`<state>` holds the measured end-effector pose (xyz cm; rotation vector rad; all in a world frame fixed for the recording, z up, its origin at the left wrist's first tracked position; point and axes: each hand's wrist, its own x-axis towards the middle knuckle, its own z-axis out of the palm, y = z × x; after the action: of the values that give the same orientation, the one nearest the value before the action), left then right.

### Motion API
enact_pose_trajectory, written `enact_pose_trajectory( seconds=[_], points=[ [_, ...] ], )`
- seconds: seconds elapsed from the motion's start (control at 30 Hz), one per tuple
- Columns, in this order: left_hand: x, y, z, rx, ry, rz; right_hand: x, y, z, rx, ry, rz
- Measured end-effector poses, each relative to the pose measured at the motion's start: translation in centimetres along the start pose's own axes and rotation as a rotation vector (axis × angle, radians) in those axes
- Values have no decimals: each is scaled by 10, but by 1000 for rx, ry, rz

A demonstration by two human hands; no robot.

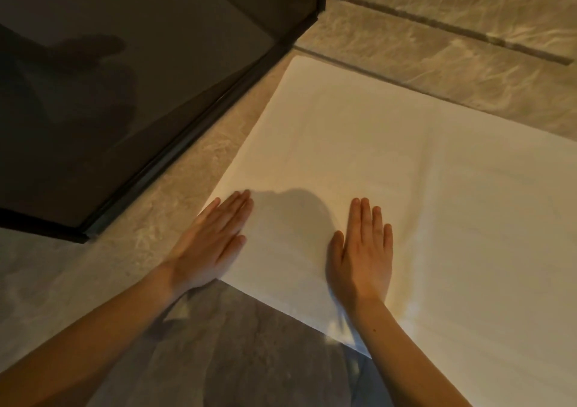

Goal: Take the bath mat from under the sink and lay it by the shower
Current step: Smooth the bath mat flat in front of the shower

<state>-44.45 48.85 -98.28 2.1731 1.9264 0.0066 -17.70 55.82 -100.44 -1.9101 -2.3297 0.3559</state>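
Note:
A white bath mat (390, 163) lies flat and spread out on the tiled floor, its left edge running along the dark-framed glass shower enclosure (131, 88). My left hand (212, 241) rests palm down on the mat's near left corner, fingers straight and together. My right hand (363, 250) lies palm down on the mat a little further right, fingers extended. Neither hand grips anything. The mat's right part runs out of view.
Beige marble floor tiles (437, 41) surround the mat, with a dark drain strip (452, 27) across the far side. The shower's black bottom frame (175, 153) stands just left of the mat. Darker grey floor (249, 344) lies between my forearms.

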Motion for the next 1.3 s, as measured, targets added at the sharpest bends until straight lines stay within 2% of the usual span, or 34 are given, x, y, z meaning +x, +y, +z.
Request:
enact_pose_trajectory(
  seconds=[0.07,0.2,0.27,0.47,0.77,0.9,1.03,1.17,1.3],
  points=[
    [6,19,0,38,16,-6,1,0,-1,21,13,5],
    [46,94,6,16,86,167,0,-1,-2,25,23,7],
    [63,122,14,-24,58,209,2,-1,-3,27,20,-1],
    [70,115,28,18,36,211,-28,46,-17,53,0,44],
    [70,115,30,13,23,205,-89,172,-47,-17,28,356],
    [69,118,25,-26,24,208,-101,193,-57,-29,8,441],
    [70,121,19,-20,53,238,-86,164,-69,39,69,435],
    [128,144,4,-43,202,297,-20,85,-66,189,133,147],
    [197,159,10,155,101,177,60,33,-54,222,78,74]
  ],
)
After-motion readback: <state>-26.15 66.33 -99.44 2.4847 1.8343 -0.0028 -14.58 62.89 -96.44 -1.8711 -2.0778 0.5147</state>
